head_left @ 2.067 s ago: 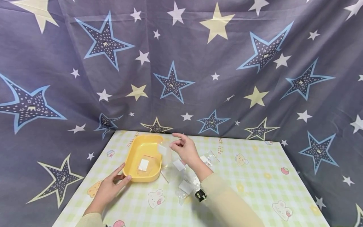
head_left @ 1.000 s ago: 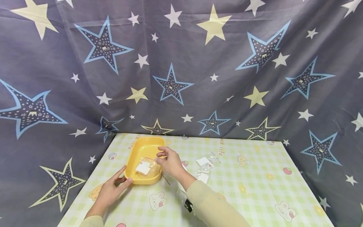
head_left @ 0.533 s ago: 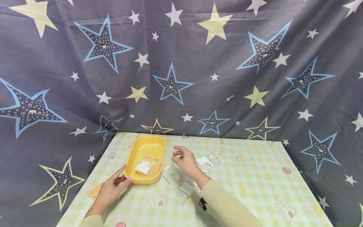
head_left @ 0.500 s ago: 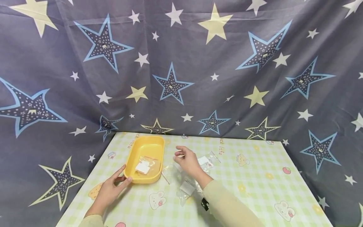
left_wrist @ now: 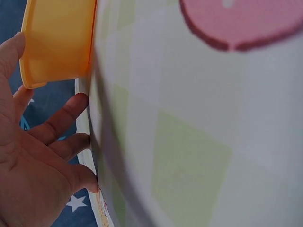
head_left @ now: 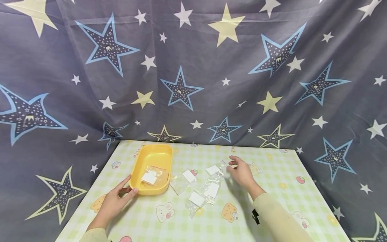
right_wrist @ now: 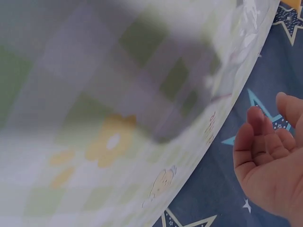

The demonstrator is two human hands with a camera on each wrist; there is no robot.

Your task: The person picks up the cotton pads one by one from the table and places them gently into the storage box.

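Observation:
My left hand [head_left: 113,203] holds the near-left corner of a yellow plastic tray [head_left: 158,158], thumb on the front wall and index finger on the left side. Its other fingers are spread by the tabletop in the left wrist view. Inside the tray lie small clear zip bags with white squares [head_left: 149,178], overlapping. My right hand [head_left: 243,173] hovers at the right end of a clear zip bag [head_left: 213,170] with a white square in it. In the right wrist view its fingers [right_wrist: 255,120] are loosely bent, thumb apart, nothing between them.
Other zip bags with white squares lie right of the tray: one beside it [head_left: 189,175], one nearest the front [head_left: 196,199], one between [head_left: 212,190]. The checked tablecloth [head_left: 260,201] has printed animals. A starry curtain [head_left: 199,40] hangs behind the table.
My right hand lowered a zip bag into the tray, let go, then moved right past the loose bags to the far right one. My left hand stays at the tray's corner.

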